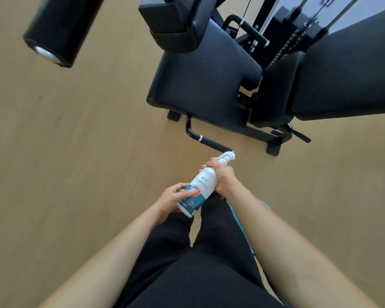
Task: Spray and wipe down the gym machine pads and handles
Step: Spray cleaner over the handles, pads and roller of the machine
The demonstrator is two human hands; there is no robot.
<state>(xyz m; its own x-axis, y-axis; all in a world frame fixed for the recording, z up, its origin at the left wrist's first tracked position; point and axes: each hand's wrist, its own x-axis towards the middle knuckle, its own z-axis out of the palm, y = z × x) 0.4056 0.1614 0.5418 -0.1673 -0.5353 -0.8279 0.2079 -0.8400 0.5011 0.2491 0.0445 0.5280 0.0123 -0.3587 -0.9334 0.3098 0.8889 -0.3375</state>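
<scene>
1. The spray bottle is just below the centre of the view, towards 6 o'clock. It is tilted, with its white trigger head aimed at 1 o'clock, and is held in the air above the person's black trousers.
2. The right grip is curled round the bottle's neck, with its fingers up by the trigger.
3. The left grip holds the lower part of the bottle, fingers wrapped behind it and the thumb lying on the blue label.
4. The nozzle sits just beside the near end of a black handle, which runs from there towards 11 o'clock and bends up under the machine.
5. The black seat pad lies at 12 o'clock, with a smaller pad above it. A large back pad fills 2 o'clock.
6. A black roller pad with a metal end cap hangs at 11 o'clock over the wooden floor.
7. A teal strip shows beside the right forearm; what it is cannot be told.
</scene>
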